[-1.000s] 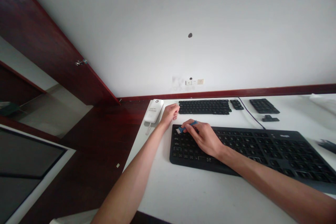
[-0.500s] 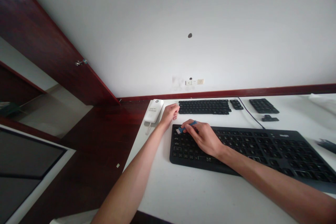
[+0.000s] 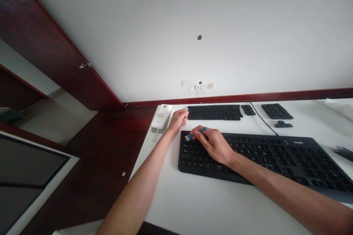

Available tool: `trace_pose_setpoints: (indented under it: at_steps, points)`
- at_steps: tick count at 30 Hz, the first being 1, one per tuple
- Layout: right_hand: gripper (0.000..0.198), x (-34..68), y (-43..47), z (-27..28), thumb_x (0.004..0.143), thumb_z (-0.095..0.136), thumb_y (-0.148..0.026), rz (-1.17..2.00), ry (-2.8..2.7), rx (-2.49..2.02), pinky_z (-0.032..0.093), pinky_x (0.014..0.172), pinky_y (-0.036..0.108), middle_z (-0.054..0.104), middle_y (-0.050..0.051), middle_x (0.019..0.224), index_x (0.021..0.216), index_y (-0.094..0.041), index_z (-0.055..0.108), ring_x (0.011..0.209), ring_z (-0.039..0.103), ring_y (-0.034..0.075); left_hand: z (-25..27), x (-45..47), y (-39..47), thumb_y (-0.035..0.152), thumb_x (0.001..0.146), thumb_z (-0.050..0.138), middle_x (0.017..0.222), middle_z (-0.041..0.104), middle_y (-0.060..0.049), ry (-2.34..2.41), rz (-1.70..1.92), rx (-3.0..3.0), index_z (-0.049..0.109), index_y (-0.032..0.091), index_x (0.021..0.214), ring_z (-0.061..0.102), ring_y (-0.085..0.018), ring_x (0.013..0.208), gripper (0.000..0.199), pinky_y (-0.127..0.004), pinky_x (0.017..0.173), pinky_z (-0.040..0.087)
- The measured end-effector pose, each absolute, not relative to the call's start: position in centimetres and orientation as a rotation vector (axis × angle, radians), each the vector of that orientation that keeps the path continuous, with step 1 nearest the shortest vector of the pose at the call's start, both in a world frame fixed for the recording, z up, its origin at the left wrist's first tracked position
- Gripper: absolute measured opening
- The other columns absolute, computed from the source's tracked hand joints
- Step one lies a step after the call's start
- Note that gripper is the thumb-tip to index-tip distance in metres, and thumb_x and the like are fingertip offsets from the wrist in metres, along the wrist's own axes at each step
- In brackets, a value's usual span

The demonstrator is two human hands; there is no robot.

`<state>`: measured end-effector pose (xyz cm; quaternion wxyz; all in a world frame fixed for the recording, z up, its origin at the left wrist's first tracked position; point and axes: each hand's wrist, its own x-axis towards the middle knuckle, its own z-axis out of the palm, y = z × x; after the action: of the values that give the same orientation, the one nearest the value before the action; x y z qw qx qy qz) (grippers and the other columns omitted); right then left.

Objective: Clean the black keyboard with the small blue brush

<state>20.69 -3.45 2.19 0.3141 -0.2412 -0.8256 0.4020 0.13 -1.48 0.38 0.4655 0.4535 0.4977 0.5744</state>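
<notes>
White table beneath pale wall and red door, right hand clamped on blue brush, left hand in loose fist

Keyboard on desk, keycaps behind

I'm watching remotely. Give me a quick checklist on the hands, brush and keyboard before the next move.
1. Blue brush held in the right hand: ok, gripped near the bristles.
2. Bristles over the far left corner of the black keyboard: ok.
3. Bristles touching the keyboard: cannot tell at this size.
4. Left hand off the keyboard: ok, closed beyond its far edge.
5. Left hand apart from the large key group: cannot tell; it is right at the group's left end.
6. Cable away from both hands: ok, it runs behind the keyboard, to their right.
</notes>
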Motion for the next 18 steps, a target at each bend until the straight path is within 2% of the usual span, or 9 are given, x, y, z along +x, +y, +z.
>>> trace_pose_setpoints:
  at_steps: [4,18]
  points:
    - [0.038,20.71,-3.50,2.25,0.110,0.042,-0.040,1.049,-2.179,-0.629,0.053,0.077,0.031,0.078,0.004,0.094,0.094,-0.021,0.071,0.081,0.074,0.020,0.34,0.10,-1.51,0.041,0.083,0.064,0.053,0.031,0.008,1.229,1.410,1.113,0.042,0.020,0.064,0.026,-0.005,0.046,0.036,-0.022,0.047,0.023]
    - [0.037,20.73,-3.52,2.30,0.110,0.042,-0.040,1.052,-2.175,-0.616,0.053,0.076,0.031,0.078,0.004,0.092,0.100,-0.022,0.072,0.081,0.073,0.020,0.36,0.14,-1.58,0.040,0.082,0.064,0.053,0.031,0.008,1.234,1.410,1.107,0.043,0.020,0.065,0.026,-0.005,0.046,0.034,-0.022,0.047,0.023]
